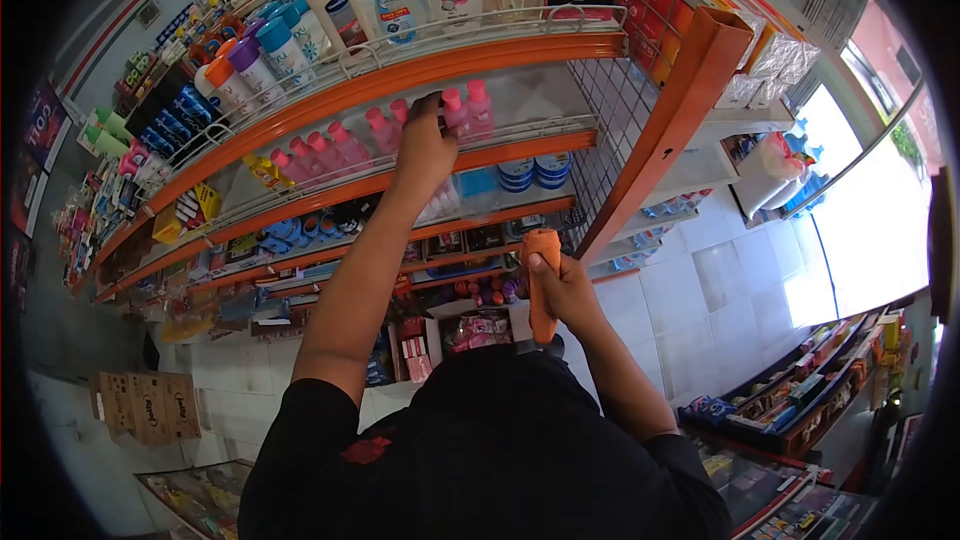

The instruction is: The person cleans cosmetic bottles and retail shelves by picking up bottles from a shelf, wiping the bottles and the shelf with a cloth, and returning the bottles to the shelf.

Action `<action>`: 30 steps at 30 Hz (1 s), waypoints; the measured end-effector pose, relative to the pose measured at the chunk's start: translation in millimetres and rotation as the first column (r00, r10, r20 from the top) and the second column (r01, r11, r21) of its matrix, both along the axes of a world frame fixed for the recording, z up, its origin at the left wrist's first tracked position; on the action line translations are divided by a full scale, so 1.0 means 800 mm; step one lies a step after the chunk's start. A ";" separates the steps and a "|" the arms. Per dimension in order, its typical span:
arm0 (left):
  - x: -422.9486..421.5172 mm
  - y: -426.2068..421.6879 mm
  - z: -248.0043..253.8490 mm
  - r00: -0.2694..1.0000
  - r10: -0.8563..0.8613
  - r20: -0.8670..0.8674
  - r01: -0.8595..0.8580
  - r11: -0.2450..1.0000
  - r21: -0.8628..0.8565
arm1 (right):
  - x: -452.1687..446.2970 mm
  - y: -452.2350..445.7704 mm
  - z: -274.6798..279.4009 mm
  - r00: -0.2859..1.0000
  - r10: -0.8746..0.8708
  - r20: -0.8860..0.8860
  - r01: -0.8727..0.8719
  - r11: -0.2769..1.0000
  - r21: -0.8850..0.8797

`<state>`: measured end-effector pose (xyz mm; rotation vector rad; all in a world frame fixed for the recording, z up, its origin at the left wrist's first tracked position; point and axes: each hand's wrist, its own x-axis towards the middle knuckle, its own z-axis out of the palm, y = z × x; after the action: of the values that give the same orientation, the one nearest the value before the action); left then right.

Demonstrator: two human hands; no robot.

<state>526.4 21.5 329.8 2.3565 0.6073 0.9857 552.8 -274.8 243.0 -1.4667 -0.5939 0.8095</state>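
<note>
My left hand point(427, 147) reaches onto the middle shelf, its fingers closed at a pink bottle point(455, 112) near the right end of a row. Fingertips are partly hidden among the bottles, so the exact grip is unclear. Another pink bottle point(479, 108) stands just right of it, and several more pink bottles point(347, 144) line up to the left. Lower and to the right, my right hand point(563, 290) is wrapped round a folded orange cloth point(541, 285), held upright in front of the shelving.
An orange upright post point(672, 120) and wire mesh point(610, 90) close off the shelf's right end. Bottles stand on the top shelf point(480, 54). Blue tins point(552, 170) sit below the pink row. Boxes point(411, 350) lie at floor level, and a cardboard carton point(148, 407) stands lower left.
</note>
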 end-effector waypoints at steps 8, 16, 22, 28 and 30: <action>-0.004 -0.003 0.000 0.997 -0.053 0.048 0.058 0.992 -0.112 | -0.003 -0.001 0.000 1.000 0.006 -0.002 -0.006 1.000 0.002; 0.001 0.004 -0.008 0.996 -0.044 0.079 0.046 0.999 -0.023 | -0.009 -0.002 -0.004 1.000 0.020 -0.007 -0.020 0.999 -0.030; 0.001 0.005 -0.006 0.998 -0.032 0.052 0.035 0.997 -0.062 | -0.015 0.001 -0.006 1.000 -0.011 0.018 0.010 0.999 0.053; -0.002 -0.009 0.008 0.997 -0.014 0.075 0.018 0.998 -0.064 | -0.013 -0.002 -0.004 1.000 0.004 0.000 -0.004 1.000 -0.027; -0.002 -0.009 0.007 0.995 -0.007 0.095 0.009 1.000 -0.020 | -0.013 -0.002 -0.004 1.000 0.005 -0.020 -0.006 0.999 -0.031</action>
<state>525.0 14.0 335.2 2.2779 0.5689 1.0760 542.1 -276.6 239.9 -1.4847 -0.5729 0.8396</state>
